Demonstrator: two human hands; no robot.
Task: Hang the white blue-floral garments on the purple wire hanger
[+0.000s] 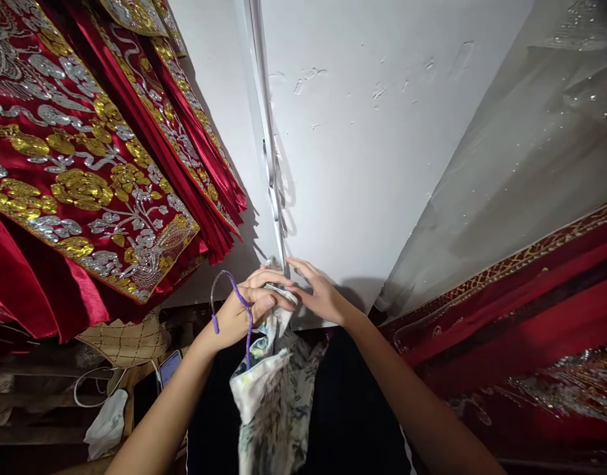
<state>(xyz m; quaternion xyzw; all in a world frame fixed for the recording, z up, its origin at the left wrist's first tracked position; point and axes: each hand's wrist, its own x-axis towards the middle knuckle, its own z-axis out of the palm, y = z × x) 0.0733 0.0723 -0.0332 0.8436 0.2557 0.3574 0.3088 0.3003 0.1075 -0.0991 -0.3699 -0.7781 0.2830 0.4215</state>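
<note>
My left hand (244, 310) is closed round the top of a pale patterned cloth (274, 402) that hangs down between my arms. A purple cord (239, 300) loops over that hand. My right hand (318, 290) rests against the same bunch of cloth, fingers stretched and slightly spread, at the foot of a thin metal rod (268, 152) that runs up the white wall (373, 132). The top of the cloth is bunched between both hands right where the rod ends.
Red garments with gold and silver embroidery (76, 171) hang at the left. More red embroidered cloth under a clear plastic cover (521, 218) fills the right. Low at the left lie a phone (169, 367), white cables and a straw hat (130, 340).
</note>
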